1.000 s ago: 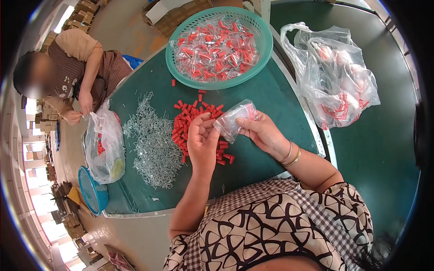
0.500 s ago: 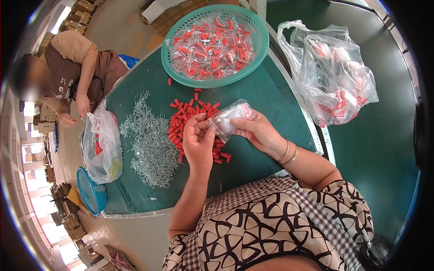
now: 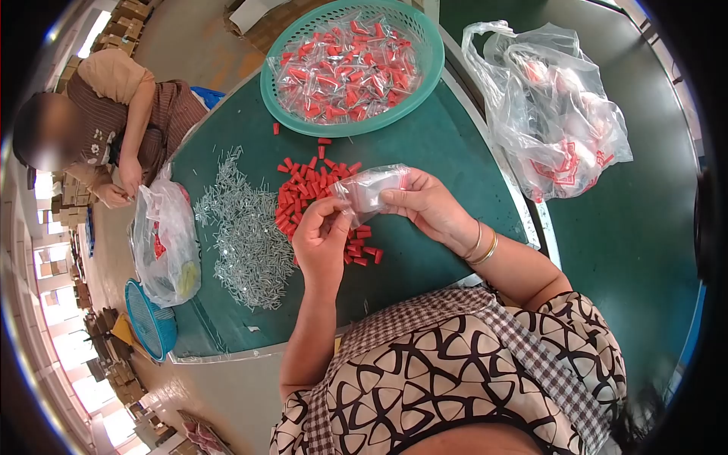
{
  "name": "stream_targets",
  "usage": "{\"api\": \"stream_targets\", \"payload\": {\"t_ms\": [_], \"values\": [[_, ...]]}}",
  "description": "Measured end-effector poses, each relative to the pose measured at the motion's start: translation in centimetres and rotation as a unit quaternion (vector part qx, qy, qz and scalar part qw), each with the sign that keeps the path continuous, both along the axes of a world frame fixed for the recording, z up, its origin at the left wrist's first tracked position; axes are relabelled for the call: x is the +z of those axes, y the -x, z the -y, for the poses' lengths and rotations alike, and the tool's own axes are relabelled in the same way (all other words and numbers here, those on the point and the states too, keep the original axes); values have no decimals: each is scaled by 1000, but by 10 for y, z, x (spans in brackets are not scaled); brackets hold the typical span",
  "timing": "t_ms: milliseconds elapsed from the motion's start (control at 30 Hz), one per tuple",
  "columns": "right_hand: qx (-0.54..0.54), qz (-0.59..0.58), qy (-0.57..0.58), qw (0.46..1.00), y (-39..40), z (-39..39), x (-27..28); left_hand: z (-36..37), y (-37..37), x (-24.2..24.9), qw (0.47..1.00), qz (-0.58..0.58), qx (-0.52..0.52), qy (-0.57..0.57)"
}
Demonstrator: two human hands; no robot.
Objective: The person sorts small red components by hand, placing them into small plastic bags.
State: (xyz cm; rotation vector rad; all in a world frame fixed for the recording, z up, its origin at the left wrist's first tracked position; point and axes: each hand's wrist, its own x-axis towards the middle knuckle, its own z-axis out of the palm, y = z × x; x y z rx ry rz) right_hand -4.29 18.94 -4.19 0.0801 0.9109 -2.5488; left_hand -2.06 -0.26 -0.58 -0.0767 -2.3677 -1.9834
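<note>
Green tabletop [image 3: 421,269] beneath a clear, crinkly packet [image 3: 368,188], whitish-centred, left grip [image 3: 320,241] and right grip [image 3: 434,208] tight on opposite ends.

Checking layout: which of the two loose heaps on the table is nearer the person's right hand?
The heap of red pieces, partly hidden by the left hand and nearer the right hand; the heap of silvery pieces lies farther left.

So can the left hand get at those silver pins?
Probably yes: the silver pins lie just beside the left hand, and nothing seems to block the way. It's pinching the clear bag, though, so it might need to let go first.
</note>
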Motion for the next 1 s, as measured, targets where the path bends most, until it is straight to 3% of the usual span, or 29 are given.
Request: {"api": "stream_targets", "payload": {"t_ms": [133, 467, 567, 633, 733, 933, 1000], "values": [[-16, -51, -68, 996, -2, 2, -3, -7, 1, 0, 997, 48, 11, -55], [-26, -111, -350, 930, -9, 5, -1, -8, 2, -9, 997, 78, 13, -10], [-7, -88, -362, 928, -10, 3, 19, -15, 1, -10, 998, 8, 45, 45], [-21, -86, -298, 950, -10, 6, 8, -13, 1, -20, 992, -47, 62, 97], [-7, -99, -288, 952, -10, 5, 5, -11, 3, -20, 991, -71, 34, 113], [-22, -134, -242, 961, -13, 12, -1, -18, 1, -6, 995, 18, -10, 100], [-20, -130, -218, 967, -13, 11, 0, -19, 4, -8, 997, -6, 3, 81]]}}
